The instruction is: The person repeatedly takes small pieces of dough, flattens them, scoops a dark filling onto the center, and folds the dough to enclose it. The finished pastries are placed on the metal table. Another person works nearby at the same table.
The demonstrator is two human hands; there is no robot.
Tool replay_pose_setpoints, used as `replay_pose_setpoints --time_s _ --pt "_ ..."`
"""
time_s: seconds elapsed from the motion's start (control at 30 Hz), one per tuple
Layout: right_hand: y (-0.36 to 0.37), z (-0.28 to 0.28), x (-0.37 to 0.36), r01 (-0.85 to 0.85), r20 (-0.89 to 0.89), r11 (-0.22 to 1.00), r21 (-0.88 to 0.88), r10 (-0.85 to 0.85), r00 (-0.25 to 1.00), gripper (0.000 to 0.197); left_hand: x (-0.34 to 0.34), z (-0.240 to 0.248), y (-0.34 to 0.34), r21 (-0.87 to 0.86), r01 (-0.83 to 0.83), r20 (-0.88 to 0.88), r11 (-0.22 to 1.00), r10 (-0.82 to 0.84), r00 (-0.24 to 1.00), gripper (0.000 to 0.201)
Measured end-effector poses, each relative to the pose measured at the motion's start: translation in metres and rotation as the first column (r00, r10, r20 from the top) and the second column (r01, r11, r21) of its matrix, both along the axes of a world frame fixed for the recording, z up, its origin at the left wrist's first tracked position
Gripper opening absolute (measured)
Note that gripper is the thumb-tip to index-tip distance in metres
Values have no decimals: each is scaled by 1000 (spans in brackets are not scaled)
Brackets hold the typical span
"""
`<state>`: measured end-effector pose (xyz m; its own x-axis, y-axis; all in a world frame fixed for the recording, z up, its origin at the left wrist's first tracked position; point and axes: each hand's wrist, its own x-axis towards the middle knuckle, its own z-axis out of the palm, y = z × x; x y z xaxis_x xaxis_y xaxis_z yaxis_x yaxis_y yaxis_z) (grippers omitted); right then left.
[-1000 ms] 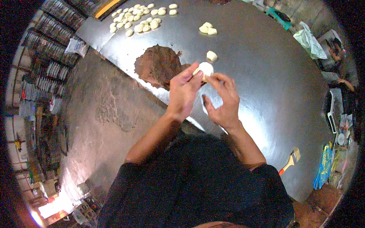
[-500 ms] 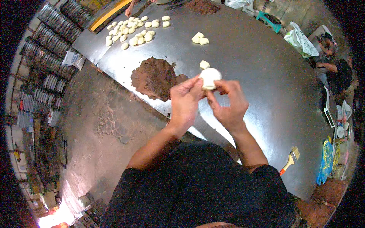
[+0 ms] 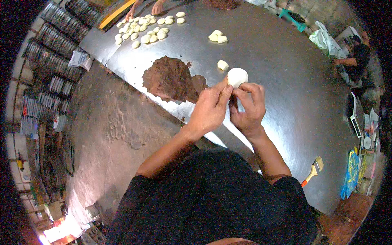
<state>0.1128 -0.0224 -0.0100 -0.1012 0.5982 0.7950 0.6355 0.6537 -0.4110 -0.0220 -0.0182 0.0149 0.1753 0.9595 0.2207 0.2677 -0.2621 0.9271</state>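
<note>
A round white piece of dough [image 3: 237,77] is raised above the metal table between my two hands. My left hand [image 3: 210,107] pinches its lower left edge between thumb and fingers. Curled in against the lower edge, the fingers of my right hand [image 3: 250,107] grip it from the other side. What lies behind the dough is hidden. A small lump of dough [image 3: 222,65] rests on the table just beyond it. To the left, near my left hand, sits a big mound of dark brown paste [image 3: 166,79].
Several dough balls [image 3: 143,27] lie at the far left, where a co-worker's hands [image 3: 157,7] reach in. Three dough lumps [image 3: 217,36] sit farther back. A brush [image 3: 314,169] lies at the right on the metal table [image 3: 281,81]. Another person [image 3: 359,57] is beyond the right edge.
My hands and the dough have shifted slightly right, and the dough faces up as a rounder disc. My right fingers have curled in closer. A co-worker's second hand now shows at the dough balls.
</note>
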Motion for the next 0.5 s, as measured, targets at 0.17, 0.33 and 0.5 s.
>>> replay_pose_setpoints --time_s 0.17,0.33,0.5 --pt "-29 -32 10 -140 -136 959 -246 109 985 20 -24 -57 6 -52 -71 -70 996 67 995 23" --pt "-38 -77 26 -86 -274 858 -506 -65 959 15 -45 -178 11 -238 33 -331 971 -114 937 13" --pt "-21 -84 17 -171 -258 881 -441 58 964 8 -11 -275 11 -709 175 -215 683 -445 870 19"
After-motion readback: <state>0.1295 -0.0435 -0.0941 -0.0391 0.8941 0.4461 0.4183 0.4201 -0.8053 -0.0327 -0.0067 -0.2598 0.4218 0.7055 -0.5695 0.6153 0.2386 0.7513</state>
